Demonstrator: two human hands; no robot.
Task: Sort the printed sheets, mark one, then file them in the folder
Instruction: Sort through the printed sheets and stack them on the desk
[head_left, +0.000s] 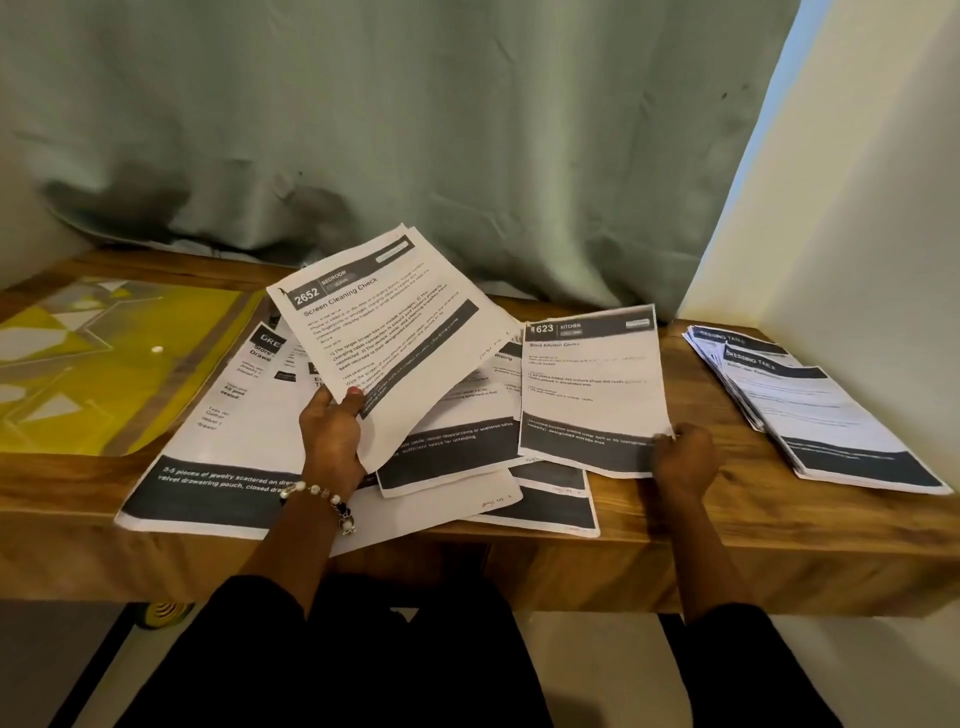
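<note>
My left hand (332, 434) grips the lower edge of a few printed sheets; the top one, the bedroom sheet (384, 332), is headed "2652 Bedroom" and is lifted and tilted over the pile. My right hand (683, 460) pinches the bottom right corner of the kitchen sheet (589, 384), which is headed "Kitchen". A loose pile of sheets (249, 431) is spread over the middle of the wooden table (727, 525). A neater stack of sheets (821, 415) headed "Dressing Table" lies at the right. The yellow folder (93, 358) lies flat at the left.
A grey-green curtain (415, 130) hangs behind the table. A white wall (857, 234) closes off the right side, close to the stack. The table's front edge runs just above my lap.
</note>
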